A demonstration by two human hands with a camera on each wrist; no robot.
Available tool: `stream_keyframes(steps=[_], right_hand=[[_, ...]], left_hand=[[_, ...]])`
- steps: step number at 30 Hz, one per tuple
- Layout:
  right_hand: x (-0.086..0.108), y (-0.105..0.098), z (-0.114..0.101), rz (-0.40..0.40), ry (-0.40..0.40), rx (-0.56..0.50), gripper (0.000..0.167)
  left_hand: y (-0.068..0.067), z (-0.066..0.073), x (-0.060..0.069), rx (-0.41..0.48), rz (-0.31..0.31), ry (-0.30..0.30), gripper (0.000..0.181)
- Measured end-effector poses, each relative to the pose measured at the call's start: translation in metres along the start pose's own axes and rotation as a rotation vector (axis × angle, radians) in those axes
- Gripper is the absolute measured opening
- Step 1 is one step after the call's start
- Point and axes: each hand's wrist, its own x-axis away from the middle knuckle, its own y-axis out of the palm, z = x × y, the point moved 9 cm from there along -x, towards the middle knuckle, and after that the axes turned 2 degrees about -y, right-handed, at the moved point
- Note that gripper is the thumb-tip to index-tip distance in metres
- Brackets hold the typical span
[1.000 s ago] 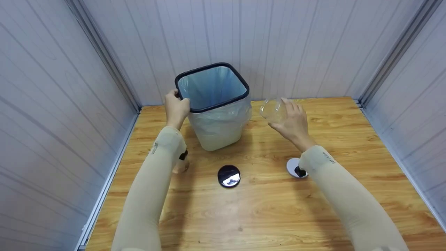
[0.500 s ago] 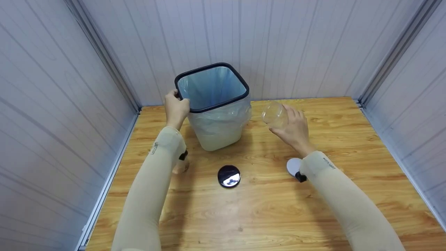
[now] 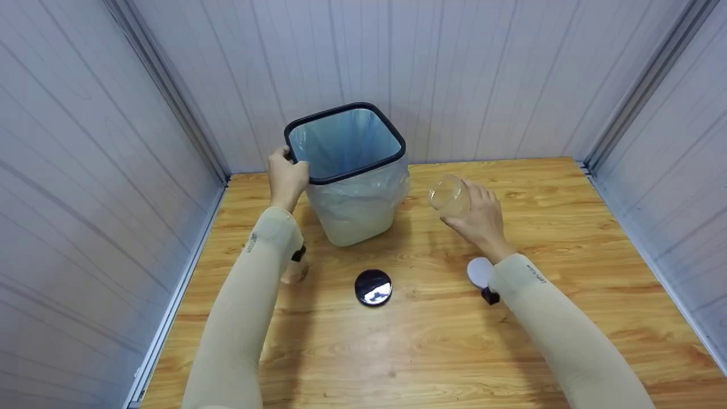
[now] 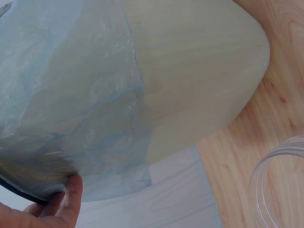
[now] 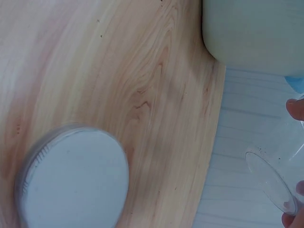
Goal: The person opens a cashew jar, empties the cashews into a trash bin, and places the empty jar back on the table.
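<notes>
My left hand (image 3: 288, 177) grips the black rim (image 3: 358, 171) of a waste bin (image 3: 360, 224) at its near left corner. A pale blue plastic liner (image 3: 346, 142) is folded over that rim. To the right of the bin, my right hand (image 3: 477, 218) holds a clear jar (image 3: 448, 196) without a lid, tilted to the left above the table. In the right wrist view, fingertips (image 5: 295, 109) and part of the clear jar show at the right edge. A white round lid (image 3: 480, 272) lies near my right wrist.
A glossy black round lid (image 3: 373, 287) lies on the wooden table (image 3: 409, 352) in front of the bin. Another clear jar (image 4: 270, 185) stands beside the bin, mostly hidden by my left forearm in the head view. Panel walls (image 3: 477, 79) enclose the table.
My right hand has come down and slightly nearer with the clear jar, whose tilt has changed a little. My left hand and the bin have stayed in place.
</notes>
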Motion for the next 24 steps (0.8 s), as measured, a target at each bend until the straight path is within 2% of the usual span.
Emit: stream_keyframes(steps=[7, 16, 24], right_hand=[[0.007, 0.004, 0.006, 0.012, -0.004, 0.002, 0.093], [0.018, 0.01, 0.012, -0.028, 0.018, 0.005, 0.094], [0.027, 0.017, 0.019, -0.057, 0.06, -0.035, 0.097]], left_hand=[[0.001, -0.001, 0.0, -0.005, -0.006, -0.008, 0.06], [0.0, -0.001, 0.0, -0.003, 0.0, -0.014, 0.06], [0.001, 0.0, 0.001, -0.001, -0.001, -0.008, 0.062]])
